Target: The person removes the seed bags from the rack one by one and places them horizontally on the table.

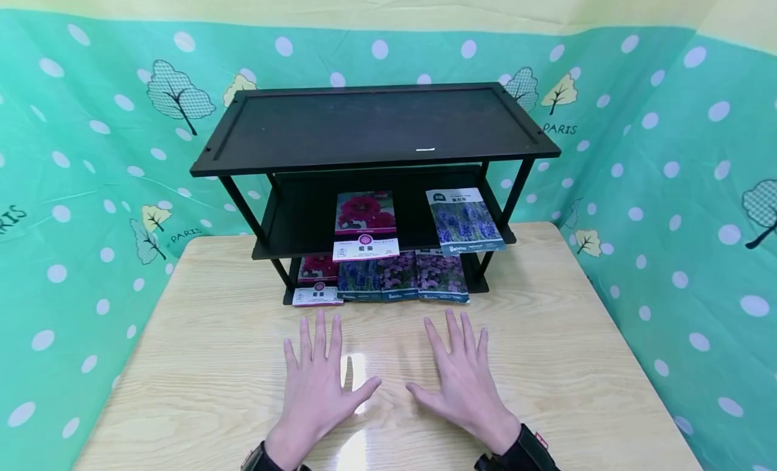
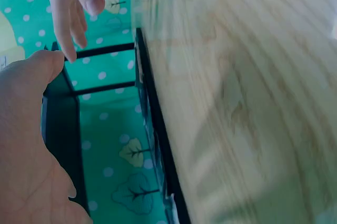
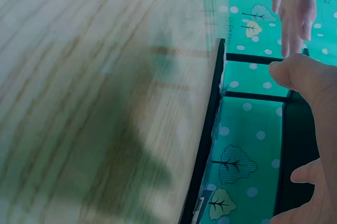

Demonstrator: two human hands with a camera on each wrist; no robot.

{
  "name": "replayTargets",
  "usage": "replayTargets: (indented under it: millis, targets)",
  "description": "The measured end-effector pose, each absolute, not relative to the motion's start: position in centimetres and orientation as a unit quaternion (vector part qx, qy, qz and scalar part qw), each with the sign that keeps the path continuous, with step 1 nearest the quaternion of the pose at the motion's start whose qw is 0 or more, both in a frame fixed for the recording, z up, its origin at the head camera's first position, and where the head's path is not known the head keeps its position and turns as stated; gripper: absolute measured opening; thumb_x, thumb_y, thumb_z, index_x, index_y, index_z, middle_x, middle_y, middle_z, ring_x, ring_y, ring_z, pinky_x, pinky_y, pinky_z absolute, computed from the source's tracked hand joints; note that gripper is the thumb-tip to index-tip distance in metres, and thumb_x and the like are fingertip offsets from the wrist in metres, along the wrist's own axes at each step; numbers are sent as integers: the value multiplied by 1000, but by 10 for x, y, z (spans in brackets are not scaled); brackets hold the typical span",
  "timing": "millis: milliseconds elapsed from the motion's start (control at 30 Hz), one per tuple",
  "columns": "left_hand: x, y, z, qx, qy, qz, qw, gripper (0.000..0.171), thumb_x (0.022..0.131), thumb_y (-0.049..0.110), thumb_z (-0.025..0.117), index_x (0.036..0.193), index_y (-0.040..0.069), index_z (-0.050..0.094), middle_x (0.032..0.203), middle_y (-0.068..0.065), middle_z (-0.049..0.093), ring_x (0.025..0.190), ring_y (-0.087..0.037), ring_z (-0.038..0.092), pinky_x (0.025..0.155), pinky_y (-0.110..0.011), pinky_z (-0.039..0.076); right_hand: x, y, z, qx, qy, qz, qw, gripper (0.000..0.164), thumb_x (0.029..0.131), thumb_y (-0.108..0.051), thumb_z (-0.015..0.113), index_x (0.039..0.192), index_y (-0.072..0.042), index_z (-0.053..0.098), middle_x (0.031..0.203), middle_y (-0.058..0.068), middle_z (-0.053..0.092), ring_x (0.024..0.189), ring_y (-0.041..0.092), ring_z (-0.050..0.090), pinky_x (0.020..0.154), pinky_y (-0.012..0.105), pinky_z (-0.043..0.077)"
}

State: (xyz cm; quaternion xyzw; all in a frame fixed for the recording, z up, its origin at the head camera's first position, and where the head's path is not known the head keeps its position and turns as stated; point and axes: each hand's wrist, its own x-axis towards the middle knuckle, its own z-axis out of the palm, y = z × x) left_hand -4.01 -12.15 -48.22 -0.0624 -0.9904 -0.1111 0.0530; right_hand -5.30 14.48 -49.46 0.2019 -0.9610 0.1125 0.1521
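In the head view my left hand (image 1: 315,383) and right hand (image 1: 464,386) are held palm down above the table, fingers straight and spread, holding nothing. Ahead of them stands a black three-tier shelf (image 1: 388,123). On its middle tier lie a pink flower seed packet (image 1: 365,218) and, to the right, a blue flower seed packet (image 1: 466,218). The bottom tier holds another pink flower packet (image 1: 317,282), a blue flower packet (image 1: 359,280) and two purple flower packets (image 1: 442,275) side by side, partly hidden by the tier above. Both wrist views show the shelf from beside the hands.
A light wood table (image 1: 200,363) carries the shelf and extends to both sides of it. Behind and beside the table hangs a green dotted curtain (image 1: 79,187) with tree prints. A small white mark (image 1: 425,149) lies on the shelf's top tier.
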Motion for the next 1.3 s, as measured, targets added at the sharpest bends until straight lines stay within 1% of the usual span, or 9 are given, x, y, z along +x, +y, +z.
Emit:
replayTargets:
  millis: [133,300,433,567,700,833,1067,1200,1300]
  targets:
    - [-44,-127,-475,-54,-990,-118,50,125,79,89,56,165,8,18,171,-20,3,156,-48,-2,116,-76,8,-54,147,-492,196,-964,118,136,113,75,-75,73,162,-14,33,163,32,25,152,54,17,111,80,11]
    - [-50,-138,-464,-53,-989,-120,64,127,79,90,56,165,8,12,171,-21,2,156,-49,-2,115,-77,8,-56,147,-491,190,-966,127,123,112,76,-73,74,162,-15,33,164,31,22,153,53,14,112,80,9]
    - [-56,-149,-455,-48,-988,-122,78,127,80,90,54,165,8,10,171,-22,4,156,-49,-2,114,-77,9,-55,146,-491,189,-966,130,117,111,76,-73,74,162,-15,33,164,32,21,153,52,14,112,80,10]
    - [-62,-157,-445,-37,-986,-137,87,126,82,88,55,166,10,2,171,-21,4,156,-48,-6,115,-77,8,-55,147,-490,188,-967,128,118,111,76,-72,74,162,-14,33,164,32,21,153,51,13,112,79,11]
    - [-66,-163,-438,-26,-984,-147,98,126,82,85,57,166,12,-2,170,-24,8,156,-48,-5,115,-77,9,-55,147,-493,193,-965,124,130,111,74,-72,76,160,-14,36,163,32,25,152,52,18,111,79,16]
    - [-71,-166,-436,-25,-983,-147,102,124,83,84,58,166,13,-2,169,-26,12,155,-50,-2,114,-77,10,-54,147,-495,196,-965,117,129,111,74,-72,76,160,-13,37,162,32,26,150,54,23,110,78,21]
    - [-80,-172,-428,-16,-982,-158,105,124,84,81,60,166,11,0,169,-26,10,155,-51,-3,113,-78,10,-57,149,-493,192,-967,126,113,110,75,-70,76,160,-13,35,164,31,22,150,54,22,113,76,21]
    - [-89,-182,-418,-12,-980,-156,125,121,86,78,60,166,11,-1,169,-26,10,155,-51,-1,114,-78,11,-59,150,-492,188,-967,128,110,110,76,-70,76,161,-14,35,164,31,23,150,54,23,113,75,22]
    - [-97,-190,-410,-13,-977,-156,148,119,86,75,62,166,13,0,169,-25,12,154,-52,4,113,-78,15,-59,151,-491,185,-969,129,105,109,76,-70,76,161,-13,35,164,31,23,150,54,23,113,75,23]
